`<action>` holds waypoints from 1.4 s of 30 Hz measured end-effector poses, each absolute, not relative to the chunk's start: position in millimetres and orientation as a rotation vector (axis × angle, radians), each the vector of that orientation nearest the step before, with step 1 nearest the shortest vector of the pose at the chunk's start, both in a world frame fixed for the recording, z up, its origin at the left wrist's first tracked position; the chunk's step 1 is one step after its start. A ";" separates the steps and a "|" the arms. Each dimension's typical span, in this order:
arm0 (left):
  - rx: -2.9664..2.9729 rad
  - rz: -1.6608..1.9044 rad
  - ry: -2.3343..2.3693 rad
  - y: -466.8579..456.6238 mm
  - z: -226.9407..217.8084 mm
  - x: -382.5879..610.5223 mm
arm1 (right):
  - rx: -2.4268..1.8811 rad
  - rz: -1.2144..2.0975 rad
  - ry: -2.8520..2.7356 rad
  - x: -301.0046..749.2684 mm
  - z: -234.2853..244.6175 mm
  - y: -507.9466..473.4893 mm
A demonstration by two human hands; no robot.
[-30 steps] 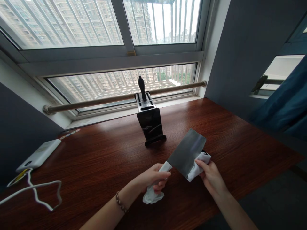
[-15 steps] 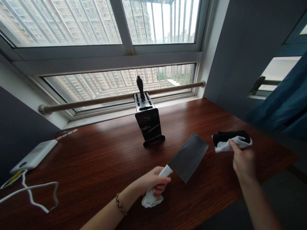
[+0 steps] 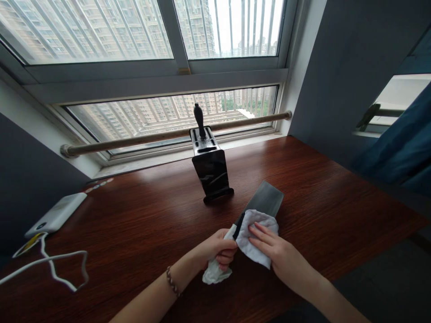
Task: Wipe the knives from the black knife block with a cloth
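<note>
My left hand is closed around the white handle of a cleaver, its broad grey blade pointing away to the right. Crumpled white wrapping sticks out below that fist. Over the near half of the blade lies a white cloth with a black strip along its left edge. My right hand presses on it with fingers stretched, holding it against the blade; its thumb is hidden. Beyond the cleaver stands a black knife block with one dark-handled tool upright in its top.
A white power bank-like device lies at the left with a white cable looping toward the front. The brown wooden table meets a window sill at the back. A pipe crosses the window. A blue curtain hangs at the right.
My right hand has brought the cloth from the table's right side leftward onto the cleaver blade. My left hand keeps its grip on the handle, and the blade has shifted slightly left.
</note>
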State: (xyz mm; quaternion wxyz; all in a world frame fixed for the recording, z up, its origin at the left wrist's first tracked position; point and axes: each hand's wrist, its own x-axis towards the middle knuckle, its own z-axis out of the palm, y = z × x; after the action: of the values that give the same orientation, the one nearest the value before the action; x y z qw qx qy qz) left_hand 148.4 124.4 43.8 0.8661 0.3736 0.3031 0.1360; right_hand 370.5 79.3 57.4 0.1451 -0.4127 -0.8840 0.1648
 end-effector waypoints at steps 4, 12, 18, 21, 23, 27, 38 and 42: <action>0.772 0.284 0.624 123.5 42.2 147.2 | -1.301 0.562 -2.491 397.5 63.7 101.3; 0.783 0.256 0.625 122.8 41.9 146.9 | -1.643 0.041 -2.288 388.1 40.0 115.2; 0.810 0.245 0.680 122.5 44.5 149.2 | -1.255 0.017 -2.521 334.9 41.4 94.1; 0.821 0.250 0.693 121.7 45.9 149.9 | -1.210 -0.015 -2.516 337.0 43.1 95.2; 0.818 0.244 0.689 121.1 46.3 150.0 | -1.283 -0.074 -2.485 344.1 43.7 99.8; 0.809 0.235 0.690 120.9 45.2 149.7 | -1.519 -0.201 -2.338 353.7 42.0 108.9; 0.891 0.221 0.745 119.1 45.4 151.6 | -1.183 -0.138 -2.512 339.7 40.6 101.8; 0.926 0.253 0.768 115.6 46.7 154.7 | -1.214 -0.123 -2.516 348.1 45.4 116.0</action>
State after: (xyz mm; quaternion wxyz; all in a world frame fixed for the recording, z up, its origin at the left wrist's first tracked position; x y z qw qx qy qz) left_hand 154.7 115.6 46.7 0.8169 0.4345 0.3601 0.1188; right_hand 348.1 116.0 45.4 0.1716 -0.4278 -0.8864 -0.0434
